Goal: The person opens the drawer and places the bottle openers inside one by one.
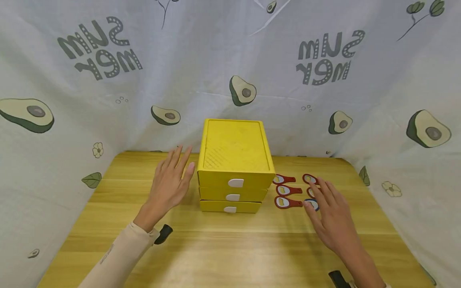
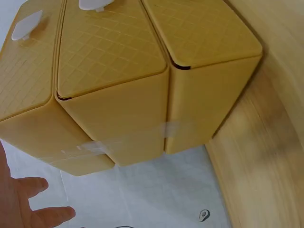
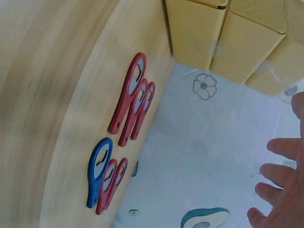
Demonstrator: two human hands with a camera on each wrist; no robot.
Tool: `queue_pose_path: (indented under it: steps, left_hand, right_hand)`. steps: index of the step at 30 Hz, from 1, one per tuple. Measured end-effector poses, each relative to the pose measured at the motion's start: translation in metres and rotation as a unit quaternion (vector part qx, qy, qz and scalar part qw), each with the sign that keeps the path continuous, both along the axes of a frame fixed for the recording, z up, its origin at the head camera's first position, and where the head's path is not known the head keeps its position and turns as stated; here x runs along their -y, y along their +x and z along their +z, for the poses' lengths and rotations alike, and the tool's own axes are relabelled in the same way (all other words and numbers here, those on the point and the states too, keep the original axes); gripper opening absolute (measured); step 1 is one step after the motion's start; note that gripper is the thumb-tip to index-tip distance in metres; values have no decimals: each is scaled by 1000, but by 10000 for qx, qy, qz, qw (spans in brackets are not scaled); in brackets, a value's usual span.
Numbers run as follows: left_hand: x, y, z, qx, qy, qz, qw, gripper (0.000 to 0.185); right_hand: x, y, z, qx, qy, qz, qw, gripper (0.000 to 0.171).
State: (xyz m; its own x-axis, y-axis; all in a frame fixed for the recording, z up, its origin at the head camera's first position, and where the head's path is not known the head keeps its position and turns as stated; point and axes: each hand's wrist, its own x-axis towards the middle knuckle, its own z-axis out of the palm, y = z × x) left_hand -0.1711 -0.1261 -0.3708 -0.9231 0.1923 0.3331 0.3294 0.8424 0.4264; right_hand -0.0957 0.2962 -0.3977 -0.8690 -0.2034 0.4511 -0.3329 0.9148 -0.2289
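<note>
A yellow three-drawer box point(image 1: 235, 146) stands on the wooden table, its drawers pushed in and each fitted with a white pull tab. Just left of the box hovers my left hand point(image 1: 169, 182), fingers spread and holding nothing. To the right of the box lie several red bottle openers point(image 3: 124, 102) and one blue bottle opener point(image 3: 92, 183), flat in two groups. My right hand point(image 1: 333, 216) is held over the nearer edge of the right-hand group with its fingers extended, partly hiding those openers in the head view. Whether it touches any of them I cannot tell.
The wooden table point(image 1: 230, 248) has its far edge against a white curtain point(image 1: 273, 104) printed with avocados and lettering. Clear tape point(image 2: 95, 146) runs across the side of the drawer box. A dark strap end point(image 1: 163, 234) hangs by the left wrist.
</note>
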Motion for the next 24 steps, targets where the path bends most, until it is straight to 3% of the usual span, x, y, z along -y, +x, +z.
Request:
queue_pose_path:
  steps: [6, 15, 18, 24]
  left_hand:
    - [-6, -3, 5, 130, 924, -326, 9951, 59]
    - [-22, -14, 10, 322, 2326, -910, 9678, 52]
    - [-26, -17, 12, 394, 2512, -953, 9624, 49]
    - [-28, -18, 12, 511, 2583, -912, 9604, 47]
  right_hand:
    - [5, -1, 2, -7, -21, 48, 10000, 54]
    - [16, 5, 5, -57, -21, 137, 9999, 56]
    - [22, 8, 6, -264, -198, 231, 9992, 54]
    - [35, 13, 10, -415, -573, 365, 9968, 54]
